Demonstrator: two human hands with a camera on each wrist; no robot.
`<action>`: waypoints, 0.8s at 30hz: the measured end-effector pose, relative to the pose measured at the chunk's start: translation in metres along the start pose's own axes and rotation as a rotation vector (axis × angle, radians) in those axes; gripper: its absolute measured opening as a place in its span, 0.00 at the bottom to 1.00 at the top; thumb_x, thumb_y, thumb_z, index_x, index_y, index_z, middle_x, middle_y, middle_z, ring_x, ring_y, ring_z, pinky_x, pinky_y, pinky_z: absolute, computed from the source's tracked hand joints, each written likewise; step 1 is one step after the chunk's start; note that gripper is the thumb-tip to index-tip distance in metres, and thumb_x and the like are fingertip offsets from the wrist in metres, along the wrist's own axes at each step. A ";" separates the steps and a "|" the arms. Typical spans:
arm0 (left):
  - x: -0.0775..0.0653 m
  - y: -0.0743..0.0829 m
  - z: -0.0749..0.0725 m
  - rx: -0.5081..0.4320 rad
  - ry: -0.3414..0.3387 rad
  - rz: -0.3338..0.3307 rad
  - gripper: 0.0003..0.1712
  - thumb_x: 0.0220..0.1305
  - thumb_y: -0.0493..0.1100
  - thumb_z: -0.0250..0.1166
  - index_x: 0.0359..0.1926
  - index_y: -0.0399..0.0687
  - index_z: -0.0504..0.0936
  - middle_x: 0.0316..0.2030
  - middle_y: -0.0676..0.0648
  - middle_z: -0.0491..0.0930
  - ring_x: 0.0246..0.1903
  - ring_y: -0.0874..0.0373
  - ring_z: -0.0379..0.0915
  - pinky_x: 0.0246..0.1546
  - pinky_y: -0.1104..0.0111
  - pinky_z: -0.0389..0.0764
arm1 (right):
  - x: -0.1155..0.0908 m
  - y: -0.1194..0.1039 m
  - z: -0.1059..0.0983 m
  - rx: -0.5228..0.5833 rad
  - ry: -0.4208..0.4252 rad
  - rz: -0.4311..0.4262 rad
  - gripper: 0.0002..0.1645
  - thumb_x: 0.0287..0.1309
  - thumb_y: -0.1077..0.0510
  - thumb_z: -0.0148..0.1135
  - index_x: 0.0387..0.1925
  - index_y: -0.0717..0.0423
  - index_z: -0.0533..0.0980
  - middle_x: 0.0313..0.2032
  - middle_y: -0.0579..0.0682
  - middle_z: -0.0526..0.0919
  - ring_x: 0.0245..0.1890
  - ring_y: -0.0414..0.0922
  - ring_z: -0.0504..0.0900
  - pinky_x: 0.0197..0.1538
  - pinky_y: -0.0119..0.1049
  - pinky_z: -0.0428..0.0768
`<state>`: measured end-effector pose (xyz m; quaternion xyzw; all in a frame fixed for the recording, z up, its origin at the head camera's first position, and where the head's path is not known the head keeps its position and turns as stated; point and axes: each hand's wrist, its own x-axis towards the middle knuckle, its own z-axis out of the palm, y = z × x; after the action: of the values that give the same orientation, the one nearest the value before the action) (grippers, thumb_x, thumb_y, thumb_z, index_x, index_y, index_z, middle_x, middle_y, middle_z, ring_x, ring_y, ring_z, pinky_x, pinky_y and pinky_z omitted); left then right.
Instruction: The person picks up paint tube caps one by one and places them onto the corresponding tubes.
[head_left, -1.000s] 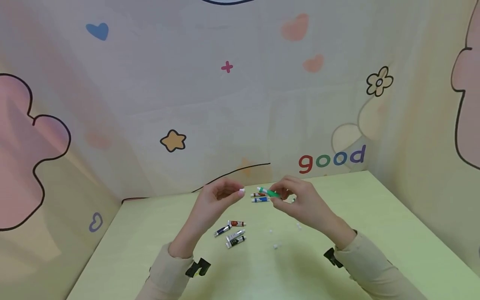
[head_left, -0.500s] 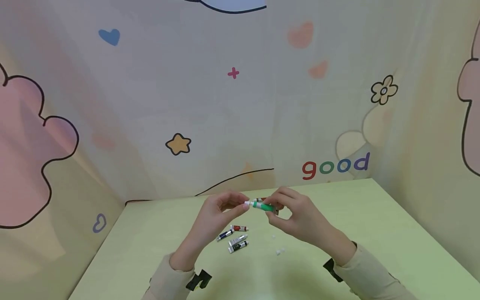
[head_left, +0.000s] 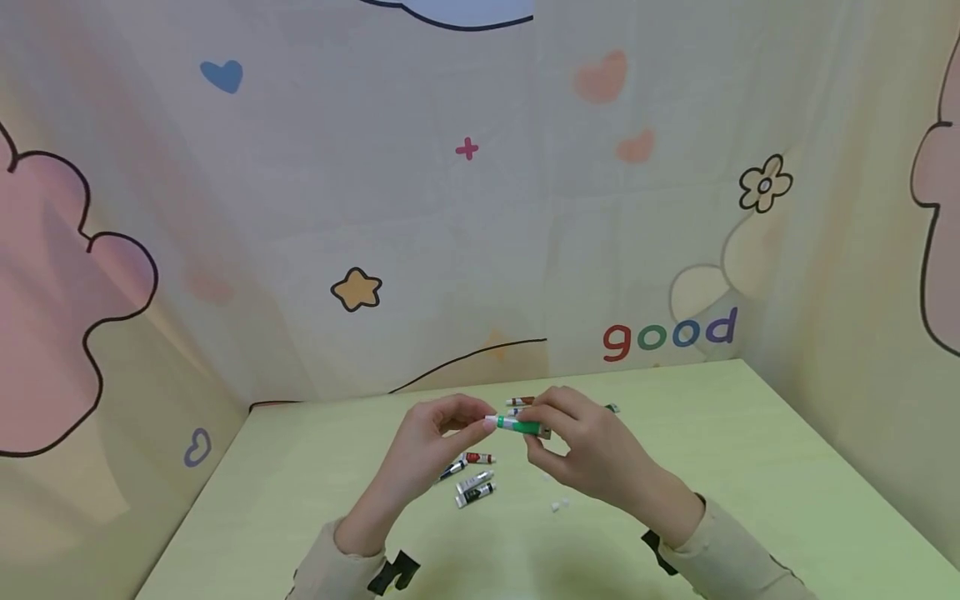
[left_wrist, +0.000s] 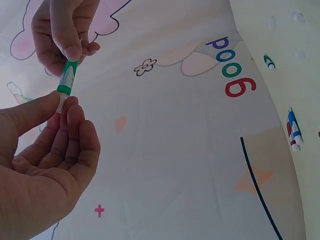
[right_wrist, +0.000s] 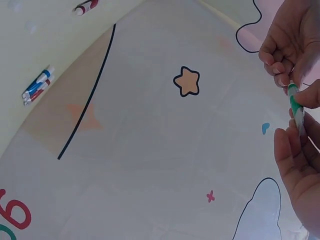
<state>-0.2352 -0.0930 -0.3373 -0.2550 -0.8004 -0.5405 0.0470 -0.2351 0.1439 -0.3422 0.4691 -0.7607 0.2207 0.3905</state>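
A small green-and-white paint tube [head_left: 521, 426] is held nearly level above the table, between my two hands. My right hand [head_left: 600, 450] pinches its green body near the flat end with thumb and fingers. At the other end my left hand [head_left: 431, 437] pinches a white cap [left_wrist: 61, 102] between thumb and fingertip. In the left wrist view the cap sits against the tube's neck, in line with it; whether it is threaded on cannot be told. The right wrist view catches the green tube [right_wrist: 296, 105] at its right edge, partly covered by fingers.
Near the table's middle lie a red tube [head_left: 478, 458], a dark blue tube [head_left: 452, 470], a silver tube [head_left: 475, 481] and a black tube [head_left: 476, 495]. Small white caps [head_left: 557, 506] lie to their right. Farther back, a brown tube [head_left: 519, 402] and others are partly behind my right hand.
The cap in my left hand and the green tube in my right were apart; they have come together at the tube's neck. Both hands have sunk slightly, and the head view has shifted.
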 end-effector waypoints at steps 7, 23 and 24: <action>0.000 0.001 0.004 -0.043 -0.005 -0.023 0.09 0.67 0.43 0.69 0.44 0.43 0.86 0.38 0.46 0.86 0.37 0.55 0.82 0.39 0.66 0.81 | -0.004 0.004 0.000 0.000 0.014 -0.040 0.10 0.55 0.64 0.67 0.40 0.59 0.83 0.40 0.50 0.82 0.37 0.43 0.83 0.39 0.26 0.81; 0.000 -0.006 0.011 -0.224 0.040 -0.145 0.12 0.66 0.43 0.70 0.44 0.38 0.86 0.36 0.45 0.85 0.37 0.54 0.82 0.44 0.65 0.81 | -0.005 0.003 0.006 -0.022 0.035 -0.108 0.11 0.65 0.63 0.58 0.44 0.62 0.83 0.40 0.52 0.81 0.41 0.46 0.85 0.43 0.30 0.83; 0.000 -0.007 0.011 -0.239 0.044 -0.152 0.12 0.66 0.43 0.70 0.44 0.38 0.85 0.36 0.45 0.85 0.38 0.54 0.82 0.45 0.64 0.81 | -0.005 0.003 0.006 -0.017 0.038 -0.110 0.11 0.65 0.64 0.58 0.44 0.62 0.83 0.40 0.52 0.81 0.42 0.47 0.86 0.44 0.30 0.83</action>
<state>-0.2360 -0.0849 -0.3473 -0.1853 -0.7460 -0.6396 -0.0075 -0.2392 0.1440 -0.3502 0.5028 -0.7279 0.2014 0.4205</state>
